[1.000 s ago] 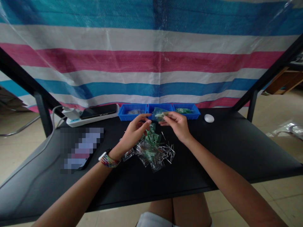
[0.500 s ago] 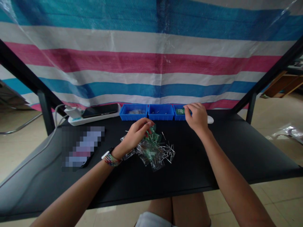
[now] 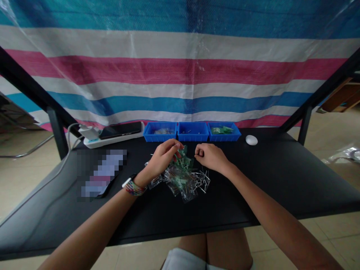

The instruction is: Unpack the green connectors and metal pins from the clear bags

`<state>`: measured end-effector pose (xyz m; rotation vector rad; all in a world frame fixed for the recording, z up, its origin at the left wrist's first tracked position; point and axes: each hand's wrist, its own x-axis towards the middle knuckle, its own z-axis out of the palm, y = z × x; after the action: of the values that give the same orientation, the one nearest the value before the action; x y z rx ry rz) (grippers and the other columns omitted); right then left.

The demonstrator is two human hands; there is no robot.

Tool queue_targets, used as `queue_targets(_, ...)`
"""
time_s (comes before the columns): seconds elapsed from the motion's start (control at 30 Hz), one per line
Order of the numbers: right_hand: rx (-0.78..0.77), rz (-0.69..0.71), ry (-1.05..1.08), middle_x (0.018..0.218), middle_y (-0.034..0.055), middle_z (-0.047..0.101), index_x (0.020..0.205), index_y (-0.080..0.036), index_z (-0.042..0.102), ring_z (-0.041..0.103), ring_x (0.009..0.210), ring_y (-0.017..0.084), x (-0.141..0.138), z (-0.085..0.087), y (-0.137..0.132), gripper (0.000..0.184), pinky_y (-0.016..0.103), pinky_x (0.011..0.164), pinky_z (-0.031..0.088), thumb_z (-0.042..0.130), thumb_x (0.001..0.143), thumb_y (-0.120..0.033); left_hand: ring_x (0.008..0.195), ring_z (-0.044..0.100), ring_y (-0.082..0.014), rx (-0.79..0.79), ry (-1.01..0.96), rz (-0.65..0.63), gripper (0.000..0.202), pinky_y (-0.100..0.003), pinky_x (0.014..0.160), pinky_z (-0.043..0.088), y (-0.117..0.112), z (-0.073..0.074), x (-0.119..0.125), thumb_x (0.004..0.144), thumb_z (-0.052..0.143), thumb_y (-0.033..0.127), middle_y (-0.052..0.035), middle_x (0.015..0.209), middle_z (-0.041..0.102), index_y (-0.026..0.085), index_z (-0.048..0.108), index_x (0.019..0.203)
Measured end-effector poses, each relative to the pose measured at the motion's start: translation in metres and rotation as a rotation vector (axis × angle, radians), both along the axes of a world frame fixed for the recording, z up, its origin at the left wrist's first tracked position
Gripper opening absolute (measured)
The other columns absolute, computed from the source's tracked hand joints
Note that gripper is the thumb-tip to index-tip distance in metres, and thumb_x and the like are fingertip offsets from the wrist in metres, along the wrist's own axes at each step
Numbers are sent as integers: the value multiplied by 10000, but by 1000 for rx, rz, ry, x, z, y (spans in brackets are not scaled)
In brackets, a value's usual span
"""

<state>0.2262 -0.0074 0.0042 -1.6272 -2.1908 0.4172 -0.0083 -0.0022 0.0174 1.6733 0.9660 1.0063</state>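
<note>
My left hand (image 3: 165, 154) is at the upper left of the pile, its fingers closed at the top of a green plastic bag (image 3: 183, 162) holding small metal pins. Just right of that bag, my right hand (image 3: 210, 155) hovers low over the table with curled fingers; whatever may be in them is hidden. Clear plastic bags (image 3: 189, 193) with pins lie below and left of the green one. Loose silvery pins (image 3: 203, 181) are scattered at the pile's right side, below my right hand.
Behind the pile stand three blue bins: the left bin (image 3: 160, 138) has clear bags, the middle bin (image 3: 192, 138) a few pins, the right bin (image 3: 225, 138) green bags. A white oval object (image 3: 251, 140), a power strip (image 3: 118, 140) with a dark phone (image 3: 120, 129), and a blurred-screen phone (image 3: 104, 174) lie around.
My right hand has moved from the right bin left and down toward the pile, uncovering the green bags in that bin. My left hand has stayed by the green bag.
</note>
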Motion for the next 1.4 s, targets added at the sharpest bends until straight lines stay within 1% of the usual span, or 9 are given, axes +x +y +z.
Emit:
queue_targets(0.13, -80, 27, 137, 828, -4, 768, 866, -239, 767, 667, 719, 155, 7, -4, 6, 106, 261, 627, 396, 727, 815, -156, 745, 681, -183, 4, 21, 6, 289, -276, 596, 532, 1, -2, 0, 966, 615, 454, -67, 949, 719, 176, 692, 944)
queue_targets(0.27, -113, 69, 456, 775, 15, 756, 816, -196, 786, 653, 684, 146, 6, -7, 11, 73, 259, 639, 453, 741, 770, -161, 772, 683, -191, 10, 47, -18, 296, -280, 616, 533, 2, -4, -1, 982, 604, 455, -65, 950, 713, 177, 703, 972)
queue_targets(0.33, -151, 90, 663, 735, 15, 737, 791, -188, 778, 635, 651, 145, 4, -6, 12, 45, 259, 607, 463, 748, 761, -204, 782, 685, -198, 9, 62, -35, 307, -286, 630, 527, 1, -4, -1, 997, 592, 462, -60, 930, 710, 178, 708, 981)
queue_targets(0.47, -290, 75, 1041, 748, 12, 731, 848, -189, 779, 565, 550, 110, -5, 0, 8, 178, 235, 494, 418, 795, 774, -351, 801, 680, -204, 28, 122, -35, 348, -295, 667, 507, -1, -2, -2, 1016, 573, 479, -65, 923, 726, 176, 739, 982)
queue_targets(0.6, -280, 37, 1265, 800, 25, 753, 853, -198, 781, 596, 599, 113, -16, 1, 2, 262, 239, 523, 463, 865, 753, -425, 837, 665, -200, 80, 174, -56, 444, -301, 711, 507, -2, 0, -2, 1039, 538, 509, -90, 1010, 737, 178, 813, 926)
queue_targets(0.73, -232, 0, 1309, 822, 25, 759, 880, -208, 786, 612, 624, 122, -25, -5, -2, 290, 252, 550, 494, 883, 750, -449, 841, 661, -198, 68, 133, -82, 408, -297, 700, 509, -4, 3, 0, 1003, 603, 500, -99, 1025, 731, 187, 832, 878)
queue_targets(0.9, -173, 0, 1326, 819, 15, 757, 896, -209, 793, 606, 597, 112, -30, -7, -4, 274, 259, 560, 505, 876, 768, -437, 876, 671, -201, 43, 57, -86, 214, -290, 709, 508, -5, 7, 1, 906, 710, 360, -88, 1016, 732, 185, 802, 824)
queue_targets(1.17, -107, -49, 1333, 839, 20, 763, 893, -213, 786, 635, 607, 123, -31, -6, -5, 290, 279, 583, 555, 880, 774, -461, 950, 685, -221, 65, 66, -82, 206, -325, 807, 540, -5, 7, 0, 893, 724, 365, -92, 1016, 733, 192, 797, 808)
queue_targets(1.4, -67, -51, 1338, 863, 21, 762, 912, -218, 773, 649, 606, 127, -33, -8, -5, 298, 297, 602, 582, 870, 794, -474, 836, 659, -188, 55, 86, -30, 255, -297, 695, 528, -4, 7, -1, 914, 690, 390, -92, 1038, 707, 184, 790, 803)
